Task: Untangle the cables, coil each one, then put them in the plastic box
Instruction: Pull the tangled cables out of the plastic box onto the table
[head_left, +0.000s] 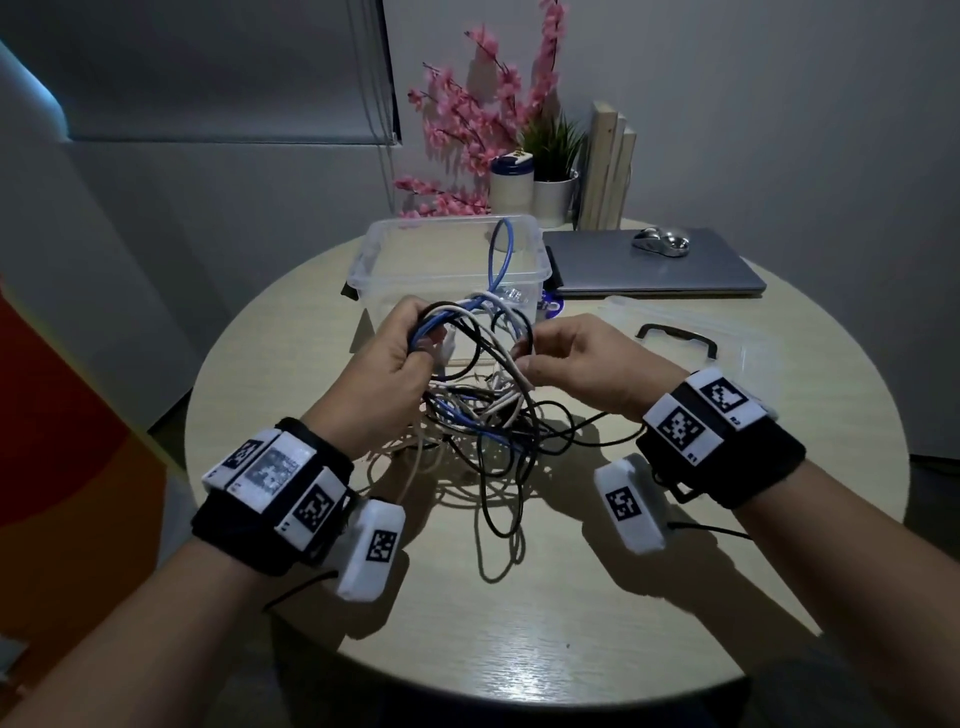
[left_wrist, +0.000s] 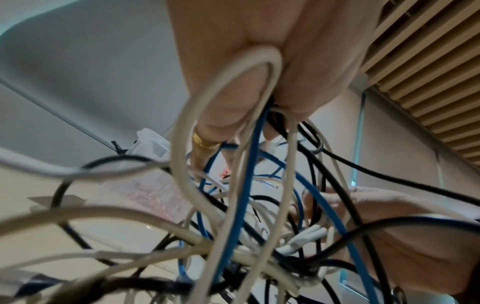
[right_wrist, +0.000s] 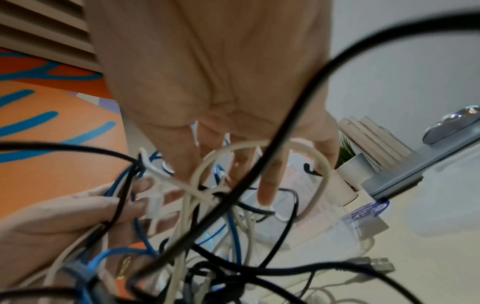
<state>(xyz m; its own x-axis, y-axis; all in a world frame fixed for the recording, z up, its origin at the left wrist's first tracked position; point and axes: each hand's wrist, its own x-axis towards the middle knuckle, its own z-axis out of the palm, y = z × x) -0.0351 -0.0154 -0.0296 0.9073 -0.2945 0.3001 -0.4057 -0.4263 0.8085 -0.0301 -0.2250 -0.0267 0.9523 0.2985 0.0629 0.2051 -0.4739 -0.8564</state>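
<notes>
left hand gripping tangled cables, right hand pinching one, plastic box behind

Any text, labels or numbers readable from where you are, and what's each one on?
No text reads clearly.
Wrist marker tags: square black-and-white codes; tiny characters beside them too small to read.
Blue label beside the plastic box: white lettering, blurred.
Tangled cables, laptop: no visible writing.
</notes>
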